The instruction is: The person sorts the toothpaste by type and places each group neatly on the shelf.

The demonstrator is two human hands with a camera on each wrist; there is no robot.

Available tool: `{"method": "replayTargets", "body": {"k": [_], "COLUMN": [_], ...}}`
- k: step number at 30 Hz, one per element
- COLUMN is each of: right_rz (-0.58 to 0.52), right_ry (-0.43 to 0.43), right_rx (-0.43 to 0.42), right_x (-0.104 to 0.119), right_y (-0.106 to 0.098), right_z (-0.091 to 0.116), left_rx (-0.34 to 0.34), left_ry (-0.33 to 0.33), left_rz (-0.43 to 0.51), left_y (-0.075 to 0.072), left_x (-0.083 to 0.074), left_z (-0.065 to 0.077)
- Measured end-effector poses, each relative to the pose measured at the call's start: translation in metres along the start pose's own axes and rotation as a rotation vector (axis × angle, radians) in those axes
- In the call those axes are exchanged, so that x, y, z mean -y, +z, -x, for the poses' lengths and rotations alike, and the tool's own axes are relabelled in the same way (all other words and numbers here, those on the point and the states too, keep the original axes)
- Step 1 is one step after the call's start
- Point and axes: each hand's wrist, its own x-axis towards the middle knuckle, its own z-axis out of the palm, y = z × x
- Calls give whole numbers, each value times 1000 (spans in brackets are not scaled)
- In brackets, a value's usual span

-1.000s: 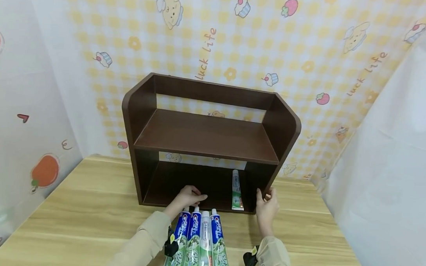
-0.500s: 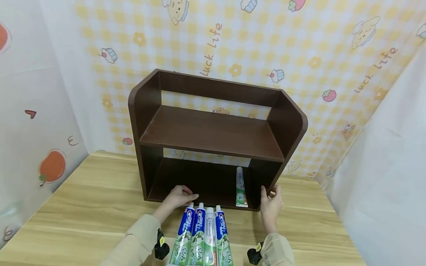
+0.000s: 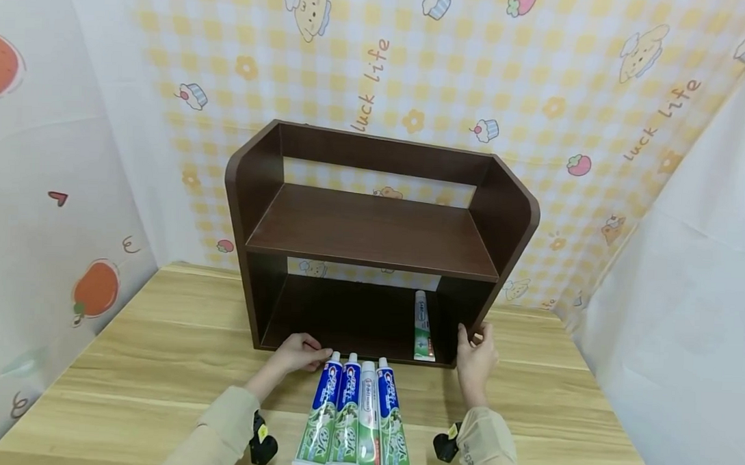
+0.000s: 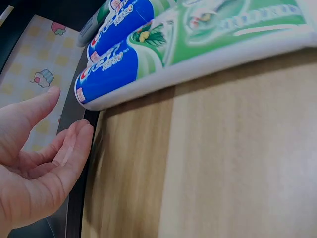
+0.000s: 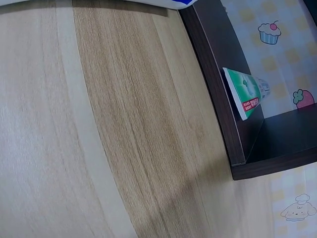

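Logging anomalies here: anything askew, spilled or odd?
No spill or damage visible. Mildly odd: one white-and-green toothpaste tube lies among three blue-and-green toothpaste tubes on the wood-grain table, while a similar tube lies alone inside the dark-brown wooden shelf, lower level.

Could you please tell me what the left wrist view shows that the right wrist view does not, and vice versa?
Only the left wrist view shows the left hand, close to the front edge of the brown shelf, and the printed fronts of the blue-and-green toothpaste tubes on the table.

Only the right wrist view shows the single toothpaste tube inside the shelf, and the shelf's right front corner.

Both share the shelf, the table and the checked backdrop.
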Motion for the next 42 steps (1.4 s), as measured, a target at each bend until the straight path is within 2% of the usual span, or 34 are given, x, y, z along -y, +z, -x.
{"method": "replayTargets", "body": {"k": [10, 15, 24, 31, 37, 42], "right_rz": [-15, -19, -26, -38, -27, -21], "right_ry": [-21, -18, 14, 31, 40, 37], "right_rx": [3, 3, 0, 21, 38, 37], "right_x": [1, 2, 3, 3, 1, 1], "right_y": [-1, 0, 0, -1, -1, 0], "right_z": [1, 1, 0, -1, -3, -3], "left_rx": [46, 71, 48, 103, 154, 180], "left_ry": [-19, -24, -26, 20, 17, 68], "left_rz": [-66, -61, -53, -77, -102, -118], "left_y": [-5, -6, -5, -1, 5, 11], "left_x": [8, 13, 13, 10, 10, 10], "left_z": [14, 20, 28, 36, 42, 46]}}
